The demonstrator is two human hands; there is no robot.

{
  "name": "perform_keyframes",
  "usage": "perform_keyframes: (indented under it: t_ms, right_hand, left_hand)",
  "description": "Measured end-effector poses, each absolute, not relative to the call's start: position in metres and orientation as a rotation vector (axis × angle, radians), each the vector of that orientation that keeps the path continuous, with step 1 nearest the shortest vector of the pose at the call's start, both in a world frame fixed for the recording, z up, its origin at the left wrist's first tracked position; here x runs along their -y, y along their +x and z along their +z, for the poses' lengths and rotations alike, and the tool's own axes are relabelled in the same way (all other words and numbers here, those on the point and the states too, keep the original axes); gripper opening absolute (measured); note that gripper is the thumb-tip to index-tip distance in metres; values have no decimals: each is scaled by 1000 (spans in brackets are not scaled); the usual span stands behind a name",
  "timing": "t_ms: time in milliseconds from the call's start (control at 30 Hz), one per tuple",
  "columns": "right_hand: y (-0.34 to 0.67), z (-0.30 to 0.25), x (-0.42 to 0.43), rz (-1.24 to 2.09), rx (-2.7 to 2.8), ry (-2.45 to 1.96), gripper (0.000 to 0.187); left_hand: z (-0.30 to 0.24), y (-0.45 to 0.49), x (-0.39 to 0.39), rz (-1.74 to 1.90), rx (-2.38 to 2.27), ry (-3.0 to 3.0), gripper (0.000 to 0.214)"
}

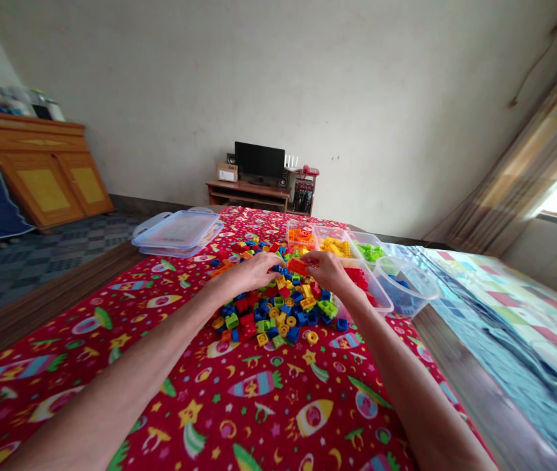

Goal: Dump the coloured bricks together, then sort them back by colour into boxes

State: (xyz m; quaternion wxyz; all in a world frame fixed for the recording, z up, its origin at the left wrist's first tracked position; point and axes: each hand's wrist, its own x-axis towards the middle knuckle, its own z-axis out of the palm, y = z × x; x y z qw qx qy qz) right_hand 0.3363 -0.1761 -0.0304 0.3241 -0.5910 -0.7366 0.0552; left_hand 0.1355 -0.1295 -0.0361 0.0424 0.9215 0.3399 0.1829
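My right hand (328,270) pinches an orange building brick (298,266) at the far side of a mixed pile of building bricks (284,309). Beside it on the left, my left hand (260,269) reaches down over the pile with its fingers curled together; what they grip, if anything, is hidden. Blue, yellow, green, red and orange bricks make up the heap on the red patterned cloth (258,418). Just past my right hand stand clear boxes of sorted bricks: orange bricks (300,236), yellow bricks (336,246), green bricks (370,252) and red bricks (358,280).
A clear round tub (423,286) with blue bricks stands at the right. Clear lids (177,230) lie stacked at the cloth's far left. A bed with a patterned cover (518,288) adjoins on the right. Against the wall are a desk with a monitor (259,161) and a wooden cabinet (42,170).
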Motion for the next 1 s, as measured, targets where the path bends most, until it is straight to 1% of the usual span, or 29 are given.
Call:
perform_keyframes:
  t_ms: [133, 233, 400, 500, 600, 667, 733, 833, 1000]
  right_hand:
    - [341, -30, 175, 78, 1929, -1576, 32]
    - [347, -29, 175, -19, 1890, -1668, 31]
    - [355, -30, 174, -96, 1780, -1727, 34]
    - [356, -33, 172, -99, 1757, -1736, 34]
    - [353, -34, 170, -80, 1777, -1736, 33]
    - [351, -35, 169, -78, 1792, -1735, 32]
    - [350, -35, 168, -90, 1793, -1728, 31]
    - [350, -34, 170, -106, 1780, -1717, 31]
    - [355, -32, 172, -80, 1771, -1688, 30]
  left_hand:
    - [-37, 134, 129, 450, -1078, 2822, 25]
    - [-37, 133, 129, 461, -1087, 2850, 23]
    - [-38, 133, 128, 482, -1081, 2900, 23]
    - [-43, 136, 126, 700, -1164, 2950, 25]
    - [-53, 143, 118, 942, -1044, 2982, 18]
    - [-62, 150, 111, 953, -918, 2974, 17]
    - [-71, 159, 105, 894, -876, 2942, 26]
    - [-80, 169, 102, 790, -987, 2877, 32]
    - [-75, 168, 102, 872, -1190, 2721, 24]
